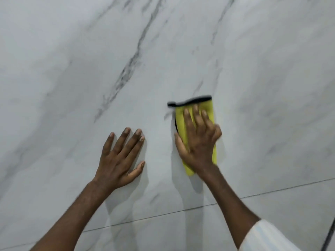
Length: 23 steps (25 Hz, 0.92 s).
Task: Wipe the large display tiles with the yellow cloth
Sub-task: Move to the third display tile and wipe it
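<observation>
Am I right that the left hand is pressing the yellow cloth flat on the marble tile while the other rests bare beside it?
Not quite: the head view shows the right hand pressing the yellow cloth on the marble tile; the left hand rests bare.

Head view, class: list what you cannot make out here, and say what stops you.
- Cloth middle: head view, covered by the right hand.
- Tile outer edges: cut off by the frame; only one joint shows.
- Cloth's black edge: smeared by motion blur.
- Dirt or streaks: not distinguishable from the grey veining.
- Sleeve: cut off at the bottom edge.
</observation>
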Available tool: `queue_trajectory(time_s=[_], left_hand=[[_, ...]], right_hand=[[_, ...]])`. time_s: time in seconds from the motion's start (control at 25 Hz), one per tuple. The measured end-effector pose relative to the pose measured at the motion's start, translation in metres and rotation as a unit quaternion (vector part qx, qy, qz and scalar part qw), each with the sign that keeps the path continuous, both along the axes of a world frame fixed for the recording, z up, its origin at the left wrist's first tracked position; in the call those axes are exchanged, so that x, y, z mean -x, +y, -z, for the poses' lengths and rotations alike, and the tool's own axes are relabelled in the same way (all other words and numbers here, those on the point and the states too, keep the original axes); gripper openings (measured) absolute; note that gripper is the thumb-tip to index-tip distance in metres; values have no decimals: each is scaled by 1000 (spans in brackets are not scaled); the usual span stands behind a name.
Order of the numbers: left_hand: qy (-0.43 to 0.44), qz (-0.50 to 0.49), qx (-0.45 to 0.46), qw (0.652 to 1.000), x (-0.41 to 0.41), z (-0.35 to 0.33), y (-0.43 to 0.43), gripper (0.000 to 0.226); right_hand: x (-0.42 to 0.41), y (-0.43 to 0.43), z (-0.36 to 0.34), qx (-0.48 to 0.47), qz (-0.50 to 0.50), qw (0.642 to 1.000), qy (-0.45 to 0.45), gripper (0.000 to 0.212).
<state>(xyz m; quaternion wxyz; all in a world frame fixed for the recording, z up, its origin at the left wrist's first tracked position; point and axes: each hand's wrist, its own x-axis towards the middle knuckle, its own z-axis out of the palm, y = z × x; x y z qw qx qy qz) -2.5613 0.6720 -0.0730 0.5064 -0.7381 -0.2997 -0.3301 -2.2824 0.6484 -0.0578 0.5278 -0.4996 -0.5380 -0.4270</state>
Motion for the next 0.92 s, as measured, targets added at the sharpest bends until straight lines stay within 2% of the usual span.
queue_trajectory(time_s=[0.12,0.2,0.28,0.4,0.48,0.56,0.64,0.72,0.84,0.92], left_hand=[[-13,9,-4,1000,-5,-1,1,76],[-17,15,-4,1000,-6,1,2,77],[-18,13,-4,1000,-6,2,2,78],[-24,19,-4,1000,-5,1,1,77],[-28,44,26,998,-7,1,-5,76],[-24,76,63,995,1,-3,-14,73],[-33,66,46,996,21,-19,-20,70],[-60,17,9,998,42,-34,-16,70],[-38,-19,-18,999,54,-33,2,72],[-33,-16,-39,999,54,-26,10,71]], right_hand=[[5,-10,127,80,8,996,-31,79],[8,-18,165,106,1,994,-25,79],[16,-16,143,97,-10,995,-18,81],[33,-9,43,51,-29,998,-20,80],[43,-4,-10,17,-35,999,2,77],[50,-2,-16,-3,-30,999,20,75],[52,1,30,6,-17,1000,7,74],[54,-2,110,41,-15,999,-16,77],[67,-16,223,121,-10,992,-32,77],[76,-22,246,145,-20,989,-6,70]])
